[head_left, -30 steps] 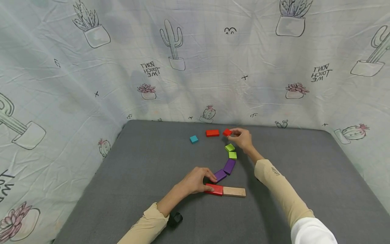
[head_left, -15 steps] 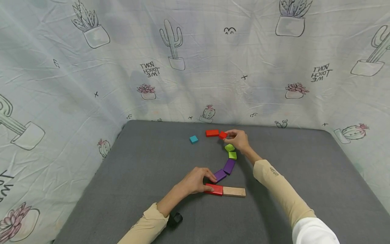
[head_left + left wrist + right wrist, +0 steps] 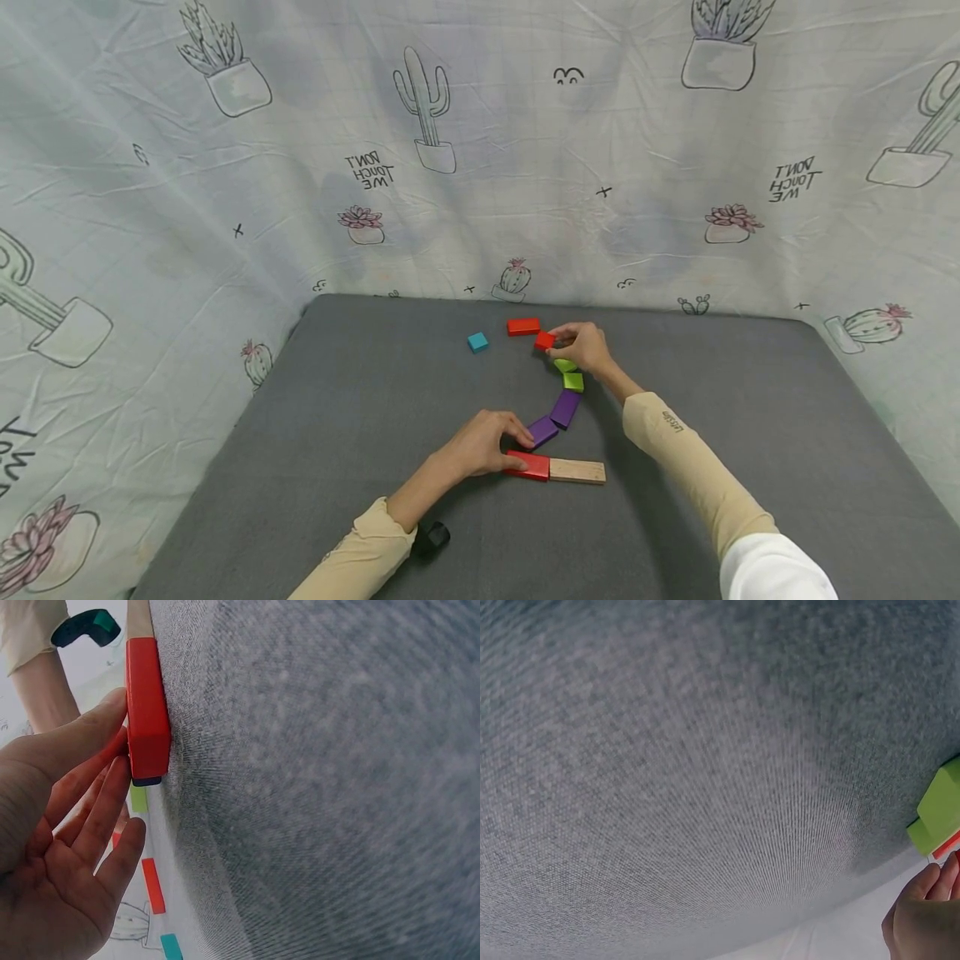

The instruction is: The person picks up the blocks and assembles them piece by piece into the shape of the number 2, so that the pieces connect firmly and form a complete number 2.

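Note:
My right hand (image 3: 587,346) pinches a small red block (image 3: 544,341) near the back of the table, just beyond a green block (image 3: 564,365) that it partly covers. My left hand (image 3: 480,442) rests with its thumb on a longer red block (image 3: 534,467), its index fingertip by a purple block (image 3: 542,432). In the left wrist view, the thumb and fairly straight fingers touch one side of that red block (image 3: 148,712). A plain wooden block (image 3: 577,472) lies end to end with it. A second purple block (image 3: 565,409) and another green block (image 3: 573,382) continue the curve.
Another red block (image 3: 522,327) lies at the back, left of the right hand, and a blue block (image 3: 477,342) sits farther left. A black object (image 3: 432,540) is by the left wrist. A printed cloth (image 3: 480,167) hangs behind the grey table (image 3: 360,375).
My right hand has brought the small red block left and slightly toward me, from beside the back red block to just beyond the green blocks. My left hand has stayed put.

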Demonstrator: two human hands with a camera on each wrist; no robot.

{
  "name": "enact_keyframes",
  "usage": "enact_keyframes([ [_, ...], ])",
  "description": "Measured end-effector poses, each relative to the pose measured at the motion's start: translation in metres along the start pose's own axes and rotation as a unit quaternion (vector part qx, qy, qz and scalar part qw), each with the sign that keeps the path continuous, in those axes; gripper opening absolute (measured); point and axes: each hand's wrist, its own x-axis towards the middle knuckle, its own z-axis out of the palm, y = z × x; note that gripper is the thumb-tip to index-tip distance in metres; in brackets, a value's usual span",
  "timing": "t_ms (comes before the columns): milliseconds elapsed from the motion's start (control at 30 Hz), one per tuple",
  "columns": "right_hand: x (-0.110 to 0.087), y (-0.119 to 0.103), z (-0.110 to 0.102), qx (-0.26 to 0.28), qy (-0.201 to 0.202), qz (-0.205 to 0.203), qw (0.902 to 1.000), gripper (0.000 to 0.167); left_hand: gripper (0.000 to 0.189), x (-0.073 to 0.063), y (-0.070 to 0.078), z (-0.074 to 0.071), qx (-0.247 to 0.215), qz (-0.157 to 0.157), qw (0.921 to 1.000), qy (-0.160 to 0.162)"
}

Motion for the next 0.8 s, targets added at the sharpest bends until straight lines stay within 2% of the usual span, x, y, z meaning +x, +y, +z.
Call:
enact_keyframes([
  [367, -0.001, 0.0, 0.005, -0.027, -0.011, -0.016, 0.9995, 0.031, 0.023, 0.0, 0.001, -0.001, 0.0, -0.002, 1.0, -0.002],
  [800, -0.003, 0.0, 0.012, -0.051, -0.004, 0.011, 0.9986, 0.031, 0.023, 0.0, -0.001, 0.001, -0.008, -0.001, 1.0, -0.001],
])
